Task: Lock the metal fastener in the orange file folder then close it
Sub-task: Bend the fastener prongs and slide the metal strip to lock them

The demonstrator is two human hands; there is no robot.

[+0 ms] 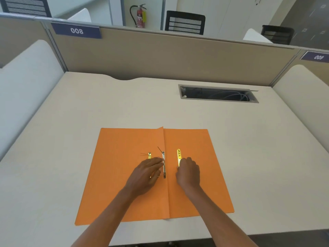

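Observation:
The orange file folder (124,175) lies open and flat on the desk in front of me. Along its centre fold runs a silver metal fastener bar (163,164) with thin prongs sticking up at both ends. A gold metal strip (178,156) lies on the right half, and a small gold piece (149,155) shows on the left half. My left hand (146,173) rests on the left half with fingertips touching the silver bar. My right hand (188,172) is curled over the near end of the gold strip; whether it grips the strip is hidden.
The beige desk (71,131) has a rectangular cable cutout (219,94) at the back right. Partition walls (160,56) enclose the back and both sides. The desk's front edge runs just below the folder.

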